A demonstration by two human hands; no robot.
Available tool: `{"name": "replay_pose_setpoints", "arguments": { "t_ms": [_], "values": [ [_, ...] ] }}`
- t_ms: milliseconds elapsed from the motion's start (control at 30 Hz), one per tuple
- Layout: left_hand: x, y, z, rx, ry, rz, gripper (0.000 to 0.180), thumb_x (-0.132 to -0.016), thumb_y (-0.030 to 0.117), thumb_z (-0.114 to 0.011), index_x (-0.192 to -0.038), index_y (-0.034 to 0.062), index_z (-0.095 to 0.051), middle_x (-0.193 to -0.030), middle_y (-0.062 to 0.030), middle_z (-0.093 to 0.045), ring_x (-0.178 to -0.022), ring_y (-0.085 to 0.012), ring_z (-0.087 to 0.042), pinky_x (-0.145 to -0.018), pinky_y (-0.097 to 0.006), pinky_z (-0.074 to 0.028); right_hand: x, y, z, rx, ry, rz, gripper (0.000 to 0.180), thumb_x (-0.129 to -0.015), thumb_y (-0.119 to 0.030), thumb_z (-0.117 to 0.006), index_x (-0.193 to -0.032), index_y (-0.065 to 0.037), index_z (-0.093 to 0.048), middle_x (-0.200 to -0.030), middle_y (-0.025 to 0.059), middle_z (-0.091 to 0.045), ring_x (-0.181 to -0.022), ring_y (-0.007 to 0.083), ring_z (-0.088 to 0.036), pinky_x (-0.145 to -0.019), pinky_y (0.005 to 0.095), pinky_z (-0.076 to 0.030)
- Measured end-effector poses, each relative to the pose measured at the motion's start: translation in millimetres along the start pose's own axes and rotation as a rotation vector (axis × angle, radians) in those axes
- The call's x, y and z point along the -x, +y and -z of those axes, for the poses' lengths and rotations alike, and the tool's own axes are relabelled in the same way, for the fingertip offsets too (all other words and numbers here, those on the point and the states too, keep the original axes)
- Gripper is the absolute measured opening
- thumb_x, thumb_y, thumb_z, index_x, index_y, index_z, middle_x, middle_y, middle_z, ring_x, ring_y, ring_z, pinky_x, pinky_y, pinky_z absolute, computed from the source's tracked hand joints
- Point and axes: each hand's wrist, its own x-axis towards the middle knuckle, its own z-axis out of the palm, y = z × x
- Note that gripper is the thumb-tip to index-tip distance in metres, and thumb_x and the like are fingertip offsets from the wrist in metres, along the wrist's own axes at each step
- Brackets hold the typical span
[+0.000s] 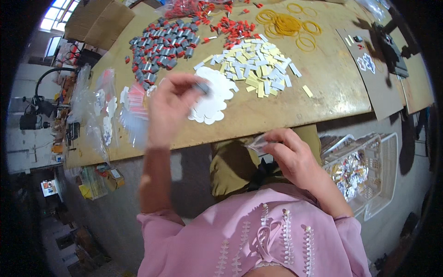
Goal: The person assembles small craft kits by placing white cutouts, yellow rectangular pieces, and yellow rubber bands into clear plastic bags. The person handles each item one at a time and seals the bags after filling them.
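My left hand (pixel 168 108), partly smeared by motion, is raised over the near edge of the table. Pinched in its fingertips is a small dark grey block (pixel 201 87), blurred. It looks like the grey-and-red blocks (pixel 164 44) spread at the far left. Just beyond that hand lies a stack of white scalloped cards (pixel 214 99). Over my lap, closed fingers of my right hand (pixel 290 150) hold a small clear plastic bag (pixel 257 144); what is in the bag, if anything, I cannot make out.
Behind the cards are heaped white and yellow strips (pixel 263 64), red pieces (pixel 237 30) and yellow rubber bands (pixel 279 23). Clear bags (pixel 134 122) lie at the table's left edge. A white plastic basket (pixel 390 171) of shiny packets stands at right. A dark stand (pixel 390 51) rises at far right.
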Motion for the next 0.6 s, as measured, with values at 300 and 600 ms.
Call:
{"name": "replay_pose_setpoints", "arguments": {
  "t_ms": [300,600],
  "values": [
    [46,11,-61,-0.424,-0.375,-0.475,0.031,-0.083,-0.002,-0.084,-0.111,0.0061,-0.075,-0.107,-0.0105,-0.076,-0.097,-0.0293,-0.072,-0.085,-0.039,-0.057,-4,-4,4,-0.071,-0.011,-0.037,0.036,-0.086,0.009,-0.07,-0.12,-0.002,-0.071,-0.128,0.0189,-0.065,-0.114,0.0365,-0.069,-0.095,0.0413,-0.059],
    [-4,-3,-49,-0.287,-0.347,-0.091,0.011,-0.095,0.005,-0.077,-0.105,0.0023,-0.076,-0.094,-0.0066,-0.072,-0.079,-0.0149,-0.067,-0.072,-0.027,-0.053,9,5,8,-0.104,-0.015,-0.113,0.039,-0.085,0.013,-0.067,-0.121,-0.002,-0.071,-0.135,0.0198,-0.065,-0.118,0.0376,-0.069,-0.094,0.041,-0.06]
  ]
}}
